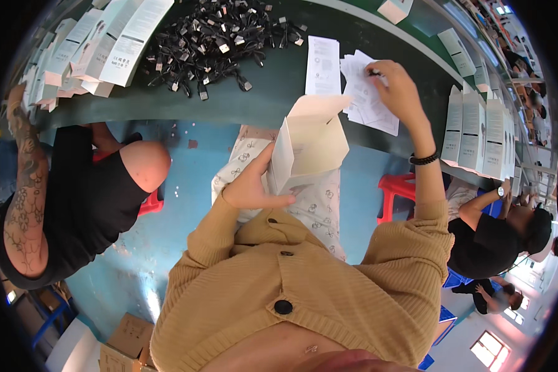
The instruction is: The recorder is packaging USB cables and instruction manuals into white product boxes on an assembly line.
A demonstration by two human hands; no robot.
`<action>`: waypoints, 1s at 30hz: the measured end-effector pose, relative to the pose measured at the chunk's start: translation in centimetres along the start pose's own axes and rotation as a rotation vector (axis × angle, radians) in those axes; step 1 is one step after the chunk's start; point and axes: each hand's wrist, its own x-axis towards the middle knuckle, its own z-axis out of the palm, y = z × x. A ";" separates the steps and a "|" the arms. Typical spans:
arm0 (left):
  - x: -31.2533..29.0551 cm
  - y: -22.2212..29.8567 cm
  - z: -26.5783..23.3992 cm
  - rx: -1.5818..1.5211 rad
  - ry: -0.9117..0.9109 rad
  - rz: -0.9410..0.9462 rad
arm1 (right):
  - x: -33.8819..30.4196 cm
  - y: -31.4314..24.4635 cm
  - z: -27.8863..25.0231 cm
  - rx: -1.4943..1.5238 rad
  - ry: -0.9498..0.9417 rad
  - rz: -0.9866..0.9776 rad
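My left hand (251,185) grips a white carton (281,158) by its side, just in front of the table edge. The carton's top is open with its flap raised, and its inside faces up toward me. Over a loose, fanned pile of printed leaflets (369,111), my right hand (394,93) has its fingers curled together. Something small and black shows at those fingertips; I cannot make out what it is. A neater stack of leaflets (323,65) lies just left of the pile. Farther left, a large heap of black USB cables (211,46) covers the table.
White cartons (127,46) stand in rows at the table's left, and more cartons (474,127) stand at the right. A person with a tattooed arm (28,204) sits close on my left. Red stools (395,192) and another person (502,229) are to the right.
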 end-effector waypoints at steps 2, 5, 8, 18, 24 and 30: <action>0.0 -0.3 -0.3 -0.002 0.010 0.004 | 0.4 -2.7 -2.5 0.193 0.084 0.079; 0.2 -0.9 -0.2 0.053 0.017 -0.043 | -1.0 -8.6 -7.0 0.793 0.166 0.174; 0.7 -0.4 0.4 0.073 0.005 -0.077 | -1.8 -11.9 -10.0 0.624 -0.080 -0.225; 2.9 2.3 2.7 0.071 -0.017 -0.063 | -9.7 -12.0 -5.8 0.747 0.267 0.006; 5.3 1.5 6.6 0.074 -0.005 0.008 | -11.4 -15.4 -0.3 0.828 0.358 0.370; 5.7 3.8 6.6 0.218 -0.090 -0.034 | -9.8 -5.4 -5.0 0.296 0.351 0.632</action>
